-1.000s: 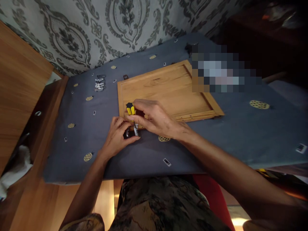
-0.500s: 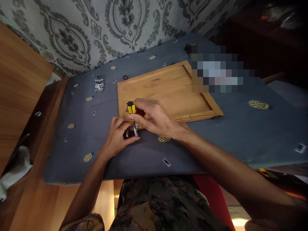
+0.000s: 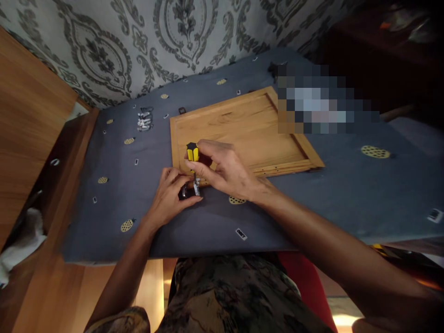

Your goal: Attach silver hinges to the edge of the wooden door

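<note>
A wooden cabinet door (image 3: 243,125) lies flat on a dark blue patterned cloth (image 3: 333,194). At its near left corner my right hand (image 3: 222,169) is closed round a screwdriver with a yellow and black handle (image 3: 192,151), held upright with its tip pointing down. My left hand (image 3: 169,196) pinches a small dark metal hinge (image 3: 189,190) against the door's corner, right under the screwdriver tip.
A small pile of silver metal fittings (image 3: 144,119) lies on the cloth at the far left. A wooden cabinet side (image 3: 24,120) stands to the left. Patterned wallpaper (image 3: 156,41) rises behind the bed. A blurred patch covers the door's far right corner.
The screwdriver handle has risen a little and shifted slightly right in my right hand. My left hand stays on the hinge.
</note>
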`<move>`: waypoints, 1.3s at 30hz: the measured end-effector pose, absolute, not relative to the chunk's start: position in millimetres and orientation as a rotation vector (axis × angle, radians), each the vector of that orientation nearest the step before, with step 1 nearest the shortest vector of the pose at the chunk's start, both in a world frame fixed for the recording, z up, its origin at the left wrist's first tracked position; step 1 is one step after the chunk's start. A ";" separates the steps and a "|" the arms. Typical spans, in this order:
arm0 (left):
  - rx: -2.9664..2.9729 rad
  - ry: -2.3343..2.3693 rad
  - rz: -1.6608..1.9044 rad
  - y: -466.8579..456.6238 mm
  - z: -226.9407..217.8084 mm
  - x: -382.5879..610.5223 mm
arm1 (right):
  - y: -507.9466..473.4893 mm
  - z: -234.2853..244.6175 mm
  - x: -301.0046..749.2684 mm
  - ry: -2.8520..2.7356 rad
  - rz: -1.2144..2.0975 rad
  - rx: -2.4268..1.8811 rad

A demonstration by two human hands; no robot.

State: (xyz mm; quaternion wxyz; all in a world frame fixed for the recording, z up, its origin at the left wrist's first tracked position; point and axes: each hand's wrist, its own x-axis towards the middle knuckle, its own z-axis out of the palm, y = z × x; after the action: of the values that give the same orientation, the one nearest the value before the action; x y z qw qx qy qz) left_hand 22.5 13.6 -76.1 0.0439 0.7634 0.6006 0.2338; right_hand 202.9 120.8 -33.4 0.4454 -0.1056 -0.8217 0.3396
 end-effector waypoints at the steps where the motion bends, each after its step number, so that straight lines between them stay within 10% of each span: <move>1: 2.335 1.830 0.718 13.6 -76.2 22.5 | 120.6 -33.4 202.6 -2.039 0.845 -0.264; 39: 2.388 1.817 0.739 14.1 -80.2 21.0 | 119.6 -34.2 199.6 -2.055 0.664 -0.271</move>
State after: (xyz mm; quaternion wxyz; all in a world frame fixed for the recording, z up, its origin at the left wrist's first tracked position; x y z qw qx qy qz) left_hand 21.0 14.1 -80.2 0.0257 0.7726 0.5877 0.2390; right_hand 199.6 119.6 -34.2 0.4642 -0.1103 -0.8363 0.2702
